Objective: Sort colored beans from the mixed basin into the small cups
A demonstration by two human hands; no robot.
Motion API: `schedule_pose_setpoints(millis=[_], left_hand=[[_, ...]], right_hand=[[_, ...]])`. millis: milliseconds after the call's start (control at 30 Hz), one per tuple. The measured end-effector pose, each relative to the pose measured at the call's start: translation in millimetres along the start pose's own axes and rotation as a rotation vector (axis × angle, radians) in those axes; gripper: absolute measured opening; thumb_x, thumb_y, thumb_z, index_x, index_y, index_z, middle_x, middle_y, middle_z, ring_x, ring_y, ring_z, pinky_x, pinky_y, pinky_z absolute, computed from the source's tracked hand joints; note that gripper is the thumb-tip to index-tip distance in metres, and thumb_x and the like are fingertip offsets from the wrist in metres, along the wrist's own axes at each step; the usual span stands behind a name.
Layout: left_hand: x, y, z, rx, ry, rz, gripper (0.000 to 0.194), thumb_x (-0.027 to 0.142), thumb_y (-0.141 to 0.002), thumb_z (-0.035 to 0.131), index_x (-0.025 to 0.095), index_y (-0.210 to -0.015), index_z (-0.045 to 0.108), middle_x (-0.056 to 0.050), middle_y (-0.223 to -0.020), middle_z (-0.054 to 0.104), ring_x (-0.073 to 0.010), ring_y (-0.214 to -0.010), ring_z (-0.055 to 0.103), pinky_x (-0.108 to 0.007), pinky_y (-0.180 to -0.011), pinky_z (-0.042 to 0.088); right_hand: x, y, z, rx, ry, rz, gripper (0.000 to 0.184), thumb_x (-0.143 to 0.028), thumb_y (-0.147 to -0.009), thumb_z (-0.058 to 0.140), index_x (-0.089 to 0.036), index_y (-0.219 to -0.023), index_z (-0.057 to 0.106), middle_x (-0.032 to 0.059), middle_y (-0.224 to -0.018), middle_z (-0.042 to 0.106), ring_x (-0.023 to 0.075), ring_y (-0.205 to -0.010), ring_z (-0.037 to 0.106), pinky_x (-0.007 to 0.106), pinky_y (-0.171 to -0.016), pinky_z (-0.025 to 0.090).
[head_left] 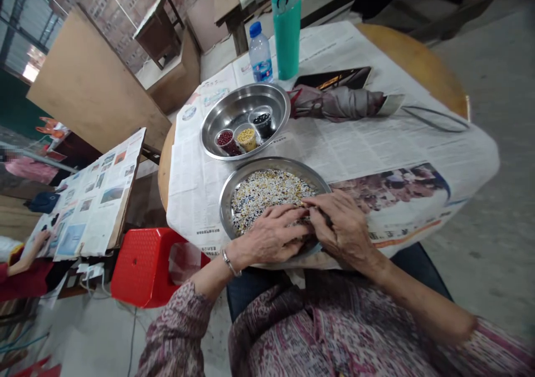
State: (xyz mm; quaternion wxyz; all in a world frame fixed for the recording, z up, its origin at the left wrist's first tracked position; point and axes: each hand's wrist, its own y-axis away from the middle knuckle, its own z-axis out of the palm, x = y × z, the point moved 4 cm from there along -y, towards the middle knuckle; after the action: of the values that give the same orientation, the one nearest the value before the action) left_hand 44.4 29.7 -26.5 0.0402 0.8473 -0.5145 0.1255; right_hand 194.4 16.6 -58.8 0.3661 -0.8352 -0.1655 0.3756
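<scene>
A steel basin holds a mix of white, yellow and dark grains. My left hand lies over its near right side, fingers stretched and a little apart, with the tips low over the grains. Against it at the right rim is my right hand, fingers curled and thumb bent in; whatever they pinch is hidden. Behind, a second steel basin carries three clear cups: one of red beans, one of yellow beans and one of black beans.
Newspaper covers the round table. Toward the back stand a water bottle and a teal flask, near a dark phone and a folded umbrella. A red stool is at left, near another papered table with a person.
</scene>
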Motion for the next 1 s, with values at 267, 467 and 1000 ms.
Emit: schedule_pose_setpoints(millis=[267,467,1000], left_hand=[[-62.5,-21.7,-11.7,0.050,-0.140,-0.189,0.023,0.010,-0.096,0.046,0.018,-0.106,0.065,-0.007,-0.117,0.066,-0.0214,-0.113,0.057,-0.039,-0.103,0.050],[-80.5,20.0,-33.1,0.292,-0.072,-0.448,0.023,0.007,-0.096,0.044,0.019,-0.104,0.061,-0.007,-0.107,0.062,-0.0181,-0.104,0.061,-0.035,-0.097,0.053],[-9.2,6.7,11.2,0.080,0.202,-0.432,0.017,0.014,-0.097,0.051,0.021,-0.109,0.060,-0.004,-0.104,0.060,-0.0168,-0.098,0.061,-0.031,-0.091,0.054]], right_hand=[[-2.9,-3.6,-1.6,0.025,-0.015,-0.010,0.022,-0.010,-0.089,0.054,-0.019,-0.104,0.066,0.0080,-0.088,0.073,0.0234,-0.081,0.066,0.041,-0.083,0.051],[-2.5,-3.8,-1.3,0.021,-0.004,-0.007,0.019,-0.012,-0.090,0.054,-0.020,-0.103,0.065,0.0064,-0.086,0.072,0.0228,-0.080,0.066,0.040,-0.082,0.051],[-0.2,-1.9,0.5,-0.034,0.003,0.053,0.016,-0.016,-0.091,0.053,-0.022,-0.098,0.066,0.0056,-0.087,0.074,0.0227,-0.082,0.068,0.040,-0.082,0.050]])
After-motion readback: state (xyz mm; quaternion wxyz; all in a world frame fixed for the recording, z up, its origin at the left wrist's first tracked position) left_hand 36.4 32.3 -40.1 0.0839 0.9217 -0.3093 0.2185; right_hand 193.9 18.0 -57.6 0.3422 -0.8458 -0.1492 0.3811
